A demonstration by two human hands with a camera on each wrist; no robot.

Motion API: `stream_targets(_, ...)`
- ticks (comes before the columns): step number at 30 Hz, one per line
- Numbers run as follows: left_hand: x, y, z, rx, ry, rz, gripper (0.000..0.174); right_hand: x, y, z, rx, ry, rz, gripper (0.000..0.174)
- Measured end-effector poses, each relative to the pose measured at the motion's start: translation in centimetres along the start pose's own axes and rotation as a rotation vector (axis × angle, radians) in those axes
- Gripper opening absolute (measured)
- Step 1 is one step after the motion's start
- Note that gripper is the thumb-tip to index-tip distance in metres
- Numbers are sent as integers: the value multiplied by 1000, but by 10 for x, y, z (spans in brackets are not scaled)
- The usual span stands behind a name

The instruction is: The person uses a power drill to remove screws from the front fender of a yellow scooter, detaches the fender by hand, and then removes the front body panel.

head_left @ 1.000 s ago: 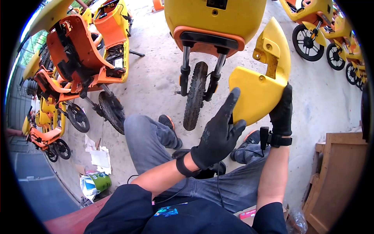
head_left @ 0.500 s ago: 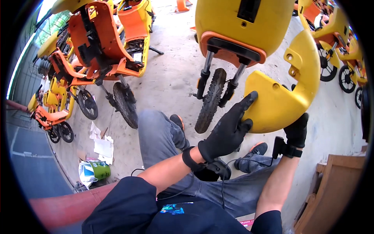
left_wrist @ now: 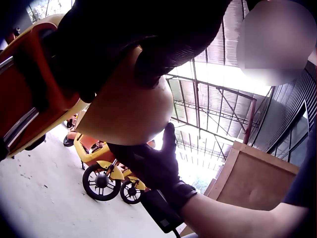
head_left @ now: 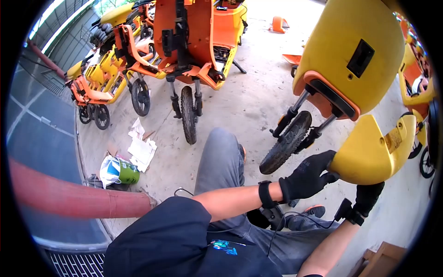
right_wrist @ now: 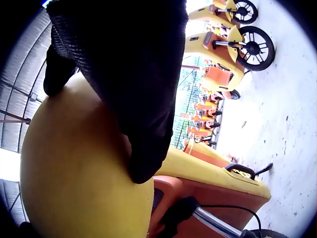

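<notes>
Both gloved hands hold the curved yellow panel in the air, to the right of the tire of the nearest scooter. The left hand's grip is narrow, its fingers and thumb at the panel's left edge. The right hand grips it from below. Across the floor, a green bucket stands beside white papers, near a thick red pipe.
</notes>
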State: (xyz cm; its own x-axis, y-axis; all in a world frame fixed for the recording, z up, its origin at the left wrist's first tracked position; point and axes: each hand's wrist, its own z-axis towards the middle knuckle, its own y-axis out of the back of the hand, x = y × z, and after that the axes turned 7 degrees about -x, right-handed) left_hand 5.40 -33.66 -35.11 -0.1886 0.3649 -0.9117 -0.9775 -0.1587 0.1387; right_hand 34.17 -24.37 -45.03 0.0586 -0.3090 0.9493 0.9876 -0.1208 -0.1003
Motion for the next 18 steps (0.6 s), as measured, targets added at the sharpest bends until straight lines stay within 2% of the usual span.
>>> stream_targets(1, -4, 1, 2, 75, 74, -61, 45, -7, 8, 2, 17, 6, -11, 49)
stream_targets(2, -6, 0, 4, 21, 20, -36, 39, 2, 0, 1, 24, 4, -5, 49)
stream_targets(3, -7, 2, 6, 18, 21, -32, 39, 22, -12, 0, 91, -218, 455, 52)
stream_targets(4, -8, 4, 10, 24, -77, 80, 39, 32, -17, -1, 155, -439, 913, 57)
stream_targets(5, -8, 5, 14, 33, -175, 189, 38, 26, -12, 1, 152, -438, 913, 57)
stream_targets(7, -9, 7, 19, 64, -217, 256, 38, 7, 4, 10, 361, -416, 1023, 70)
stream_targets(9, -10, 8, 20, 112, -304, 392, 38, 6, 4, 11, 303, -449, 1009, 69)
stream_targets(10, -5, 5, 20, 77, -340, 398, 38, 6, 2, 12, 252, -481, 998, 68)
stream_targets(13, -8, 3, 20, 75, -338, 435, 39, 12, -4, 12, 157, -477, 961, 58)
stream_targets(18, -11, 5, 22, 50, -356, 440, 44, 15, -9, 15, 209, -424, 984, 54)
